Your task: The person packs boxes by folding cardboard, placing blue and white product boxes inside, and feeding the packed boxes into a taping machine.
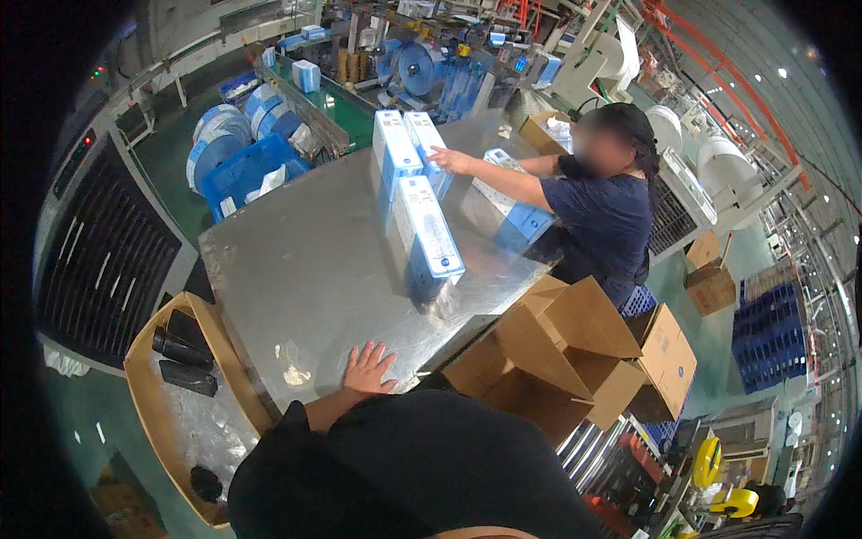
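My left hand (366,368) lies flat on the metal table (296,260) near its front edge, fingers spread, holding nothing. My right hand is not in view. Beyond my left hand, a blue-and-white wrapped pack (426,229) stands on the table, with clear wrap bunched at its near end. Two similar packs, a left one (395,148) and a right one (426,148), stand side by side behind it. A co-worker's hand (449,161) reaches to the right one. Another blue-and-white pack (514,211) lies by the co-worker's arm.
An open cardboard box (548,350) stands at the table's right front, beside metal rollers (593,445). Left of me, a long carton (144,386) holds clear plastic and black items. A blue crate (224,184) and film rolls (215,139) sit beyond the table's left side.
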### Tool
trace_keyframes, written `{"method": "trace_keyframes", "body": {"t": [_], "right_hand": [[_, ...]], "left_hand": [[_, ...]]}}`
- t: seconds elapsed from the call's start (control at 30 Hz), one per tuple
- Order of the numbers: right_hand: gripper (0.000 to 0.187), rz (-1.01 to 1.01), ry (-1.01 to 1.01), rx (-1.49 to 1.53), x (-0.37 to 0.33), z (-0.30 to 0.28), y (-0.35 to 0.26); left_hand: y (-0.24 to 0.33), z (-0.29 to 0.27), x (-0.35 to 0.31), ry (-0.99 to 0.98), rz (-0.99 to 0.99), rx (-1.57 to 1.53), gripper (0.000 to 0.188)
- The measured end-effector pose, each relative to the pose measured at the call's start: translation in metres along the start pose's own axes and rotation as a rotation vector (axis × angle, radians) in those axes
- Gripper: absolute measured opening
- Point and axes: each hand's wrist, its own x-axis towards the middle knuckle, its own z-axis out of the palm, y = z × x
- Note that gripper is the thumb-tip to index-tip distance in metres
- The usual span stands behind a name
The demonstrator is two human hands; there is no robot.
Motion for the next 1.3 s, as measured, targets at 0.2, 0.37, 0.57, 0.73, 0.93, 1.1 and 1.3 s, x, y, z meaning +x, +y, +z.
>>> {"method": "trace_keyframes", "body": {"t": [0.2, 0.37, 0.57, 0.73, 0.93, 1.1, 1.3], "right_hand": [[0.029, 0.108, -0.035, -0.019, -0.004, -0.003, -0.003], [0.031, 0.179, -0.068, -0.018, -0.011, -0.01, -0.016], [0.034, 0.179, -0.01, 0.0, 0.005, 0.025, 0.009], [0.036, 0.201, -0.045, -0.052, 0.008, 0.026, 0.009], [0.035, 0.086, 0.028, -0.023, 0.009, 0.032, 0.019], [0.032, -0.052, 0.118, 0.018, 0.009, 0.038, 0.026], [0.031, -0.016, 0.093, 0.006, 0.011, 0.036, 0.03]], "left_hand": [[-0.001, -0.005, 0.001, -0.031, 0.009, -0.044, 0.068], [0.002, -0.006, -0.002, -0.053, -0.01, -0.02, 0.066], [-0.002, -0.002, -0.002, -0.044, -0.018, -0.011, 0.065], [0.0, -0.002, 0.0, -0.016, -0.008, 0.027, 0.065], [-0.004, 0.003, -0.002, 0.011, 0.009, -0.003, 0.066], [-0.005, 0.003, -0.003, 0.019, 0.011, 0.027, 0.065], [0.0, -0.004, -0.001, -0.009, -0.002, 0.012, 0.065]]}}
